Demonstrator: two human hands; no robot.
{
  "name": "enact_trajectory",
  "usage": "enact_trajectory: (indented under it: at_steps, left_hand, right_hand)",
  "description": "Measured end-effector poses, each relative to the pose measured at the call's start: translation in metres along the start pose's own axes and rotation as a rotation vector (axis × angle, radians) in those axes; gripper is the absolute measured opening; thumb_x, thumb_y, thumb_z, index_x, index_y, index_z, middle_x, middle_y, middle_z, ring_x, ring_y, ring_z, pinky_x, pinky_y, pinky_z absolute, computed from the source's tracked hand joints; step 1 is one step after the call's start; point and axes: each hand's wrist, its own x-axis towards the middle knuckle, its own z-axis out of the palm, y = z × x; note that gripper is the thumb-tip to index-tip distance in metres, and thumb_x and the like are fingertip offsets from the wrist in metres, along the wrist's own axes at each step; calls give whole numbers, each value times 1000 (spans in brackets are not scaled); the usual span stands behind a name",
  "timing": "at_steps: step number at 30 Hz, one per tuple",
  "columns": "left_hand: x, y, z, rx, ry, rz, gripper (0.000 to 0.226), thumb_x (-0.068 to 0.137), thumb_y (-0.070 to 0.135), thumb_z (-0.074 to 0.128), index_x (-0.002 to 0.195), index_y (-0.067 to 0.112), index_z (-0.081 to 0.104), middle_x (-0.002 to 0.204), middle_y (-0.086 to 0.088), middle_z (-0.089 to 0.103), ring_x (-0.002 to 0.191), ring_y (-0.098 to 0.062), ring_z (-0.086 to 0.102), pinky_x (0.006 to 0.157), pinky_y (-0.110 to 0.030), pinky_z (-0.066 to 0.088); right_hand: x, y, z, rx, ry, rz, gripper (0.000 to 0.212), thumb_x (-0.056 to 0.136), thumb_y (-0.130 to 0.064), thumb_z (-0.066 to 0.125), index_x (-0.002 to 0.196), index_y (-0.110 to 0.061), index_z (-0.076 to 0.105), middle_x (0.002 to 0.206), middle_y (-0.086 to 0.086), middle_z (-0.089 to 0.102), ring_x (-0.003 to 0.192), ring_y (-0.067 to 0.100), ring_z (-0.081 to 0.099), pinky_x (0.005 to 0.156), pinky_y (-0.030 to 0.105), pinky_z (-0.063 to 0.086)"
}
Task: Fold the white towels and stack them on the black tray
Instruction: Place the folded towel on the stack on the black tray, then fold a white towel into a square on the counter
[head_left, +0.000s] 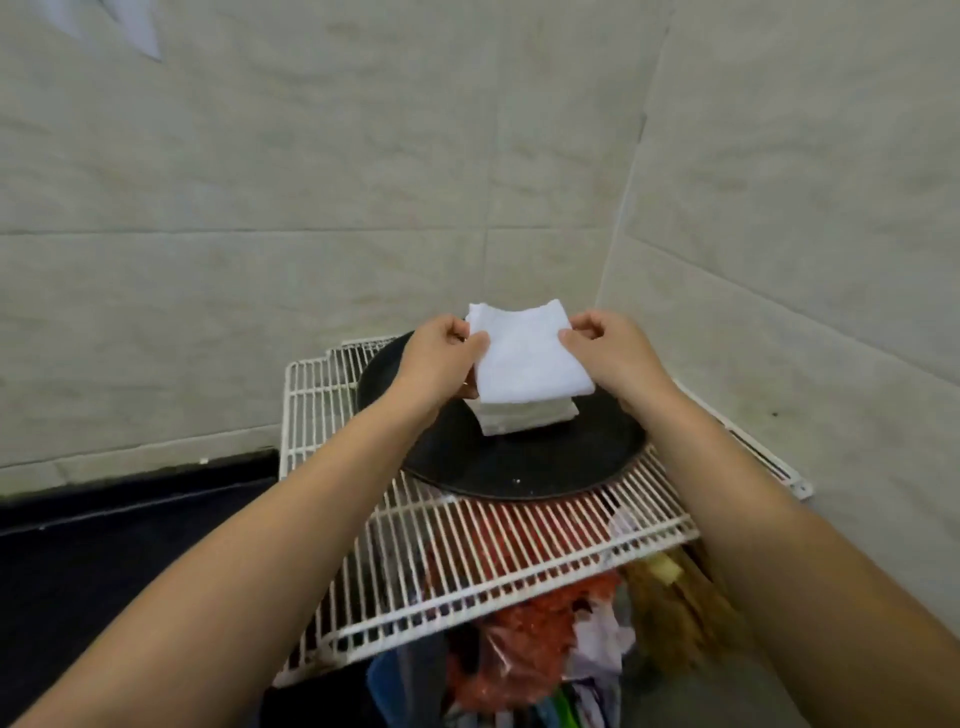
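Note:
A round black tray (524, 470) lies on a white wire rack. A small stack of folded white towels (524, 415) stands near the tray's middle. Just above that stack I hold another folded white towel (524, 358), tilted slightly. My left hand (441, 358) pinches its left edge and my right hand (608, 353) pinches its right edge. The held towel hides most of the stack's top.
The wire rack (467, 561) sits in a tiled corner, with walls close behind and to the right. Under the rack lie red, blue and brown cloths and bags (535, 654). A dark floor strip (130, 519) runs at the left.

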Motion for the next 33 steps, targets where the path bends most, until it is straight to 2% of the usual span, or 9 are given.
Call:
enact_trajectory:
  at_steps: [4,10,12,15,18,21,24,26,33]
  left_hand:
    - [38,-9,13,113,71,-58,24,90,13,56,71,14,42,61,-8,54,44,-15,52,37,-22,41]
    - [43,-33,22,275,100,-125,22,88,15,58,71,14,44,53,-4,53,33,-8,45,35,-20,33]
    - [41,-35,22,274,105,-131,22,88,18,58,72,15,44,53,-3,54,34,-8,47,36,-22,34]
    - [31,-28,12,277,122,-138,18,91,26,55,81,12,48,58,-4,58,49,-21,51,42,-26,36]
    - [8,-18,-13,284,166,-128,19,92,29,53,86,11,50,60,-4,58,47,-19,49,39,-21,33]
    - [-32,-18,-57,273,220,-97,19,94,23,51,79,14,45,60,-4,55,36,-10,48,33,-15,30]
    - [-94,-29,-118,293,293,-121,22,95,22,51,76,16,43,62,-4,55,44,-15,49,38,-20,32]
    - [-148,-43,-164,328,365,-155,20,95,22,51,77,16,44,64,-4,56,45,-15,48,34,-18,31]
    - [-381,-107,-331,565,676,-403,13,93,23,51,85,13,51,64,1,60,44,-11,50,34,-14,32]
  right_hand:
    - [52,18,9,-67,-131,-19,18,89,-18,58,101,-9,67,70,-9,54,80,15,54,68,24,38]
    - [60,44,21,-115,-232,-10,17,89,-18,57,102,-11,66,89,1,60,86,16,54,75,24,36]
    - [59,44,19,-124,-227,-7,20,89,-20,58,106,-11,64,90,1,59,88,16,54,76,24,36]
    - [54,34,16,-181,-125,-92,31,90,-27,58,116,-11,60,101,6,61,93,20,56,78,26,39]
    - [37,8,21,-239,-92,-216,32,91,-28,55,119,-12,58,115,9,59,96,21,56,78,25,37]
    - [-1,-31,45,-246,-171,-331,28,92,-25,53,116,-12,60,115,7,61,103,21,58,79,24,38]
    - [-59,-70,88,-228,-285,-454,24,92,-20,52,109,-9,65,109,11,66,101,26,60,83,30,43]
    - [-105,-94,127,-216,-380,-514,23,92,-19,51,108,-10,65,110,11,64,99,26,59,85,32,45]
    - [-319,-178,278,-144,-776,-733,23,92,-23,49,109,-17,64,108,6,60,94,25,61,89,39,49]
